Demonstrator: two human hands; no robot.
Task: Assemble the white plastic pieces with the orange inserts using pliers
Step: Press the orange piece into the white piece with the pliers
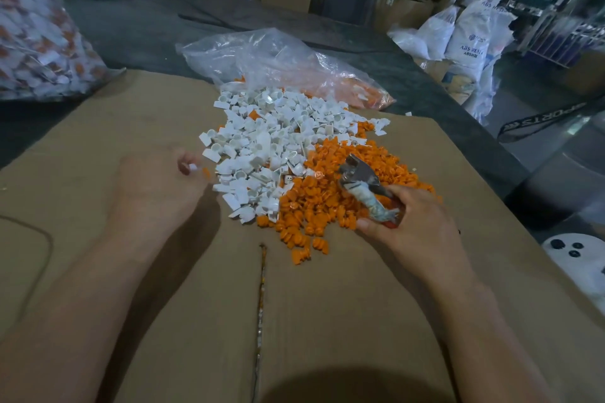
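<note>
A heap of white plastic pieces (268,144) lies on the cardboard sheet (327,304), with a heap of orange inserts (327,203) against its right side. My right hand (412,222) is over the right edge of the orange heap, closed around the cloth-wrapped handles of metal pliers (363,183) whose jaws point up and left. My left hand (157,186) is blurred, left of the white heap. Its fingertips pinch a small white piece with orange on it (196,168).
A clear bag (284,65) with more orange parts lies behind the heaps. A large bag of white and orange parts (36,29) stands at the far left. White resin sacks (468,39) and cardboard boxes stand behind the dark table.
</note>
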